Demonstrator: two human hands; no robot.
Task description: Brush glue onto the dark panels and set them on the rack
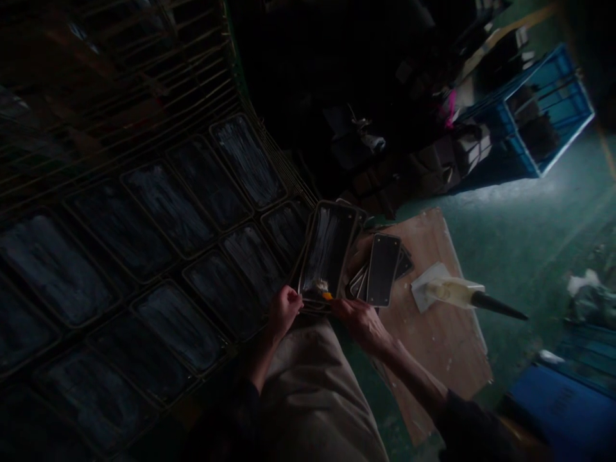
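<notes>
— Item one: what did you have in hand?

— Your left hand was closed on the near end of a dark rectangular plate; your right hand gripped the same end from the other side, fingers curled, just by a small orange bit.

— Which way did it lie?

— Its long axis ran away from you, over your lap, between the rack of matching plates on your left and the loose plates on the wooden board on your right. Both hands sat equally near.

— Item two?

— A glue bottle on that board, untouched.

Both hands grip a dark tray — more trays alongside.
</notes>
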